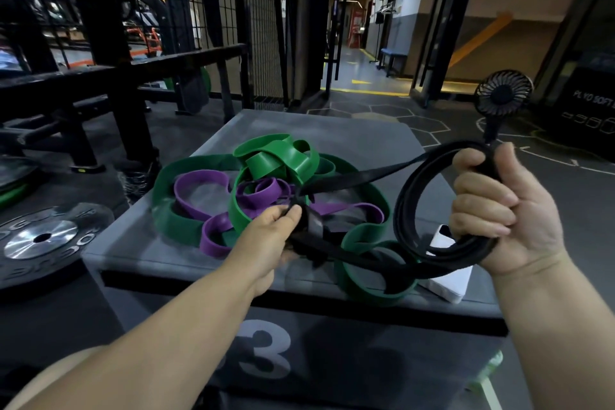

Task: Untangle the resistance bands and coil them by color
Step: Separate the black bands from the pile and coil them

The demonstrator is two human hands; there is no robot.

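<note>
- The plyo box (199,263) stands closest, at 6 o'clock in the view. It is grey and padded, with a pale "3" on its front face.
- A white flat object (446,280) lies at the box's near right corner, at 4 o'clock from the tangle. It is partly under the black loops.
- The left hand (276,240) reaches in from 7 o'clock. Its grip is narrow, with fingertips and thumb pinching the black band (402,206) where it bunches at the tangle's near edge.
- The right hand (499,206) is raised at 3 o'clock. Its grip is a fist closed round several stacked loops of the same black band, held as an upright ring off the box.
- From that ring, one black strand runs taut toward 9 o'clock to the bunch by the left fingers. Another sags along the box's near edge.
- The dark green band (166,206) sprawls round the pile's rim on the box top. One of its loops hangs over the near edge at 5 o'clock.
- The purple band (193,183) loops inside it at 9 o'clock, threaded through the others.
- The bright green band (276,156) is heaped at the pile's 12 o'clock side.
- A weight plate (40,240) lies on the floor at 9 o'clock.
- A small black fan (504,96) stands at 2 o'clock, beyond the right hand.
- A wire mesh panel (233,10) rises at 11 o'clock. A corridor with a blue bench (394,55) recedes at 1 o'clock.
</note>
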